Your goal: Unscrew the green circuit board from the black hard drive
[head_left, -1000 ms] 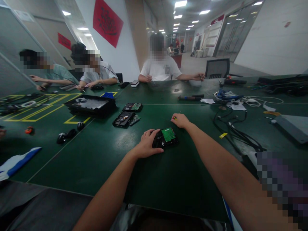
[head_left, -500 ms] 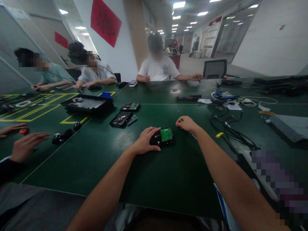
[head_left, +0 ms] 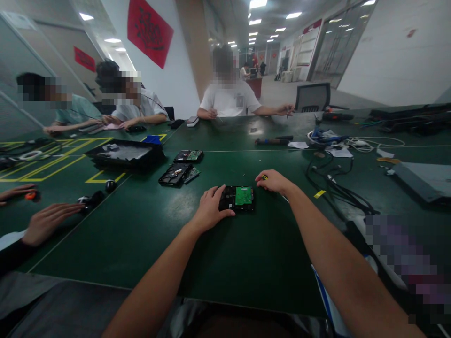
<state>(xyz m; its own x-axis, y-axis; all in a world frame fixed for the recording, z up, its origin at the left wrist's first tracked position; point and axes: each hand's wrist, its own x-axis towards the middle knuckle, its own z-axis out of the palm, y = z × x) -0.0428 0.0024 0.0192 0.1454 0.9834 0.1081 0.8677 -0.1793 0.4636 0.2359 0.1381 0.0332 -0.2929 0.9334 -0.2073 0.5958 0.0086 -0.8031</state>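
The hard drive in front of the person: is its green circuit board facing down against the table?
No. The hard drive lies with its green circuit board facing up, while the left hand rests on its left end.
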